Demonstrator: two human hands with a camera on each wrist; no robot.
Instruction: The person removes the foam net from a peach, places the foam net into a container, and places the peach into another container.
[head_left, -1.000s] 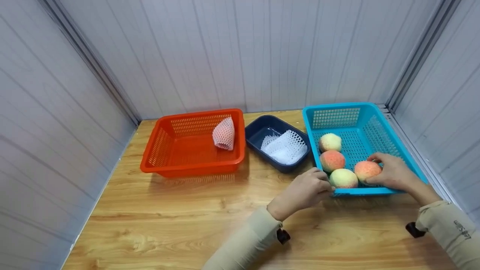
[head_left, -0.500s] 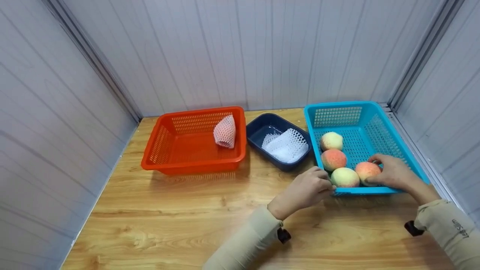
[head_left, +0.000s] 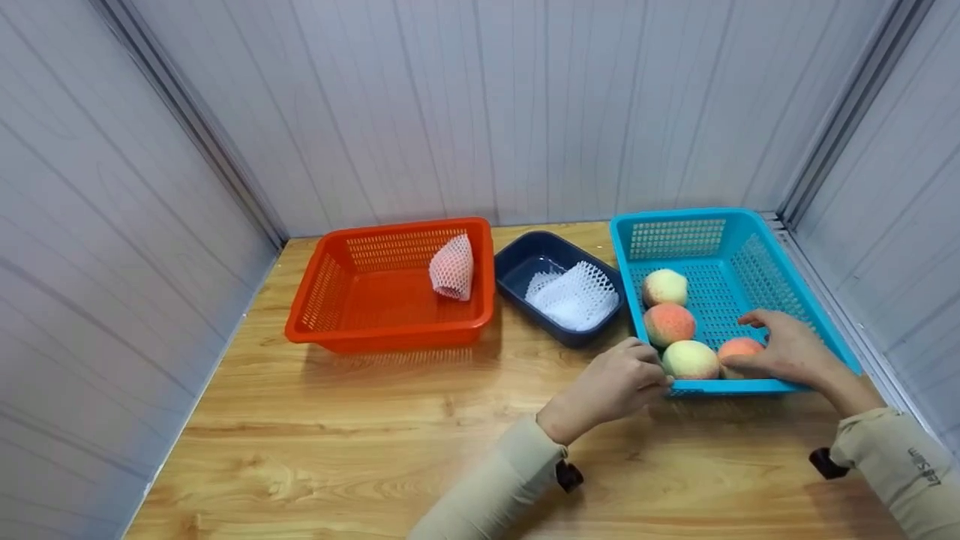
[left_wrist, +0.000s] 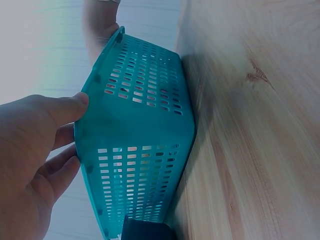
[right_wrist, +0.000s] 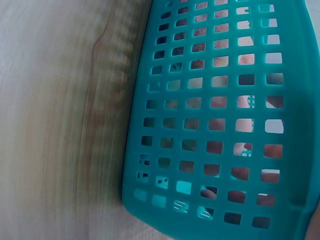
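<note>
At the near left corner of the blue basket (head_left: 731,387), my left hand (head_left: 611,381) grips the rim. In the left wrist view the left thumb (left_wrist: 75,106) lies against that rim. My right hand (head_left: 799,349) is inside the basket at its near right, its fingers spread apart over a reddish peach (head_left: 741,347). Part of that peach is hidden by the hand. Along the basket's left side sit a pale peach (head_left: 664,288), an orange-red peach (head_left: 670,324) and a yellowish peach (head_left: 690,361). Through the holes of the basket wall (right_wrist: 200,112), the right wrist view shows parts of the hand.
An orange basket (head_left: 390,335) at the left holds a fruit in a pink foam net (head_left: 452,268). Between the baskets stands a dark blue tray (head_left: 525,251) with white foam nets (head_left: 577,296). Panel walls (head_left: 480,112) enclose the wooden table (head_left: 360,450).
The reddish peach has gone down lower in the blue basket, and the right hand's fingers have parted from around it. The left hand stays on the rim.
</note>
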